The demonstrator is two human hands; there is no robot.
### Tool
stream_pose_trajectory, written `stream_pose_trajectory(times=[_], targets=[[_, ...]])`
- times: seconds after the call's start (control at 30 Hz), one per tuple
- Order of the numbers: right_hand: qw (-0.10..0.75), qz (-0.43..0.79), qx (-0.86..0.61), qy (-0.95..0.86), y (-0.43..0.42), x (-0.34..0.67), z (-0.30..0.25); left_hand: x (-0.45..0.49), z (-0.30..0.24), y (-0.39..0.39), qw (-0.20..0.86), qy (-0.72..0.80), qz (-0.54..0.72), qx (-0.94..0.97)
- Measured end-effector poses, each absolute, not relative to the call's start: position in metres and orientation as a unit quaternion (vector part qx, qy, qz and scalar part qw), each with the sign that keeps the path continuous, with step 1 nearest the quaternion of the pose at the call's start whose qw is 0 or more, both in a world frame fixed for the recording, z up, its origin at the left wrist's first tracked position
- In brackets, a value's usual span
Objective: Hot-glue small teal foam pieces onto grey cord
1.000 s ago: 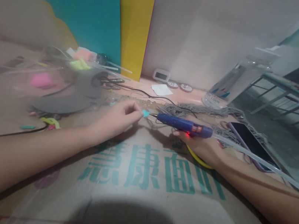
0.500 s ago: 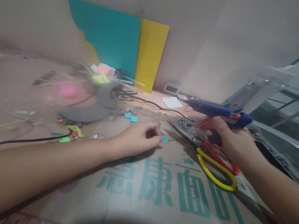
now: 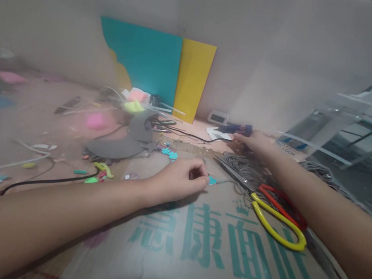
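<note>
My left hand (image 3: pixel 185 179) rests above the cardboard sheet (image 3: pixel 158 275), thumb and forefinger pinched together. At their tips shows a small teal flower piece (image 3: pixel 212 181), with a thin grey cord running off to the right. My right hand (image 3: pixel 257 143) reaches to the back of the table, its fingers around the handle end of a blue hot glue gun (image 3: pixel 233 129). The glue gun is low over a white paper piece (image 3: pixel 213 133); whether it touches is unclear. Two more teal flowers (image 3: pixel 169 154) lie beyond my left hand.
Large scissors (image 3: pixel 278 225) with red and yellow handles lie between my arms, beside a bundle of grey cord (image 3: pixel 241 166). A grey crescent shape (image 3: pixel 115 145) and scattered scraps are on the left. Teal (image 3: pixel 148 61) and yellow (image 3: pixel 195 80) boards lean on the wall.
My right hand has carried the glue gun away from me and leftward, down toward the white paper. My left hand keeps its pinch by the teal flower. The view has shifted slightly.
</note>
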State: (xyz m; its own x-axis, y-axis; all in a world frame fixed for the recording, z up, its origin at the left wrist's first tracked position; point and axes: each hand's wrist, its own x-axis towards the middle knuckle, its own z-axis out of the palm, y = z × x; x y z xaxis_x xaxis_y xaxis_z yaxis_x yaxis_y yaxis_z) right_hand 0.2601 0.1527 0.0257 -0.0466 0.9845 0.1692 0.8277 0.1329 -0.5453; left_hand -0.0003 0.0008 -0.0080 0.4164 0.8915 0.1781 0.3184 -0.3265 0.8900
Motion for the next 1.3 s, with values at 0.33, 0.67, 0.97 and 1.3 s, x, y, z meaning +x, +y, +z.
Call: stream_pose_trajectory(times=[0.33, 0.67, 0.97, 1.3], targets=[[0.152, -0.026, -0.68, -0.716, 0.126, 0.281, 0.039, -0.018, 0.011, 0.028, 0.372, 0.465, 0.543, 0.592], [0.162, 0.003, -0.442, -0.882, 0.04, 0.226, 0.041, -0.021, -0.002, 0.028, 0.362, 0.485, 0.513, 0.608], [0.108, 0.1, -0.419, -0.896, 0.04, 0.197, 0.029, -0.017, -0.001, 0.025, 0.35, 0.476, 0.503, 0.631], [0.144, -0.012, -0.181, -0.973, 0.051, 0.215, 0.014, -0.015, 0.0, 0.023, 0.355, 0.471, 0.483, 0.647]])
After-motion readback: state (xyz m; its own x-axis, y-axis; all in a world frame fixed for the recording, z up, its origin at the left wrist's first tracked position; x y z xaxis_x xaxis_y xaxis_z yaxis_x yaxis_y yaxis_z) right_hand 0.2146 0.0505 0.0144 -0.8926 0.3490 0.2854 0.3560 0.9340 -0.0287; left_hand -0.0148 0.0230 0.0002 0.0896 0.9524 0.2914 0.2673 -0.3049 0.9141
